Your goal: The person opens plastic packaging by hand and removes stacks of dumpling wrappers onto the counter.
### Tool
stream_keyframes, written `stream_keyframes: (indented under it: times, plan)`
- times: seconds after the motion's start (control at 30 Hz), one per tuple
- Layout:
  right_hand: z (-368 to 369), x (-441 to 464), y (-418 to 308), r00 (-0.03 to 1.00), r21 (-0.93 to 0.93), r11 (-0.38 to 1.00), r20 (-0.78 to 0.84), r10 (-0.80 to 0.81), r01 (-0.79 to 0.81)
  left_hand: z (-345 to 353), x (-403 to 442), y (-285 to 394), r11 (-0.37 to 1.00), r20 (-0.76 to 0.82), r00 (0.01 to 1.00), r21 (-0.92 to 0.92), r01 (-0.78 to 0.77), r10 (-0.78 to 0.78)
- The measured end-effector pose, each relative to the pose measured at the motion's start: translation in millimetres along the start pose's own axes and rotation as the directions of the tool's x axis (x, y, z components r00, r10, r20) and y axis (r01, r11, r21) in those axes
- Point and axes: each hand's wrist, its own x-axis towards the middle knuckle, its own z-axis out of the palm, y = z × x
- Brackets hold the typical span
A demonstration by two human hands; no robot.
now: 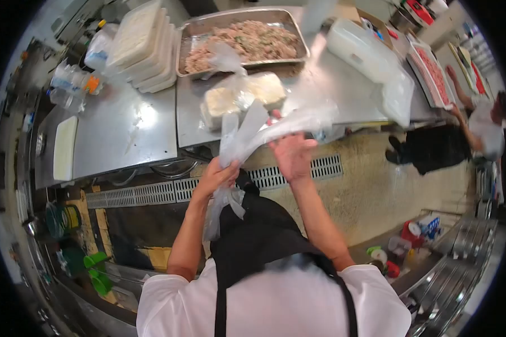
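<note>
My left hand (220,175) is closed around a clear plastic bag (247,132), whose loose ends hang below the fist. One long strip of the plastic stretches to the right, slightly blurred. My right hand (293,157) is open, palm up and fingers apart, under that strip; the plastic partly covers its fingertips. Just beyond both hands, pale yellowish blocks (244,96) in clear plastic wrapping sit at the table's front edge. Behind them a metal tray (181,53) holds a chopped, pinkish meat mixture (247,42) with green bits.
Stacked lidded plastic containers (140,48) and bottles (73,78) stand on the left of the steel table (152,132). A white board (66,147) lies there too. A large roll of clear plastic (365,50) is on the right. Another person (486,126) works at a meat tray (430,73).
</note>
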Motion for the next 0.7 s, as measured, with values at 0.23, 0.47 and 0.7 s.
stream_keyframes:
  times: [0.23,0.47,0.7]
  plan:
    - [-29,-60,8,0.960,-0.138,0.990,-0.278,-0.011,-0.028,72,16,-43,0.977,0.076,0.989,0.182,0.114,-0.130]
    - [-38,-84,-16,0.851,-0.157,0.975,-0.479,-0.215,0.159,84,29,-58,0.989,-0.009,0.999,0.140,0.050,-0.049]
    - [-34,-81,-13,0.874,-0.435,0.897,-0.463,-0.148,-0.079,78,41,-31,0.998,-0.109,0.992,0.026,-0.056,0.058]
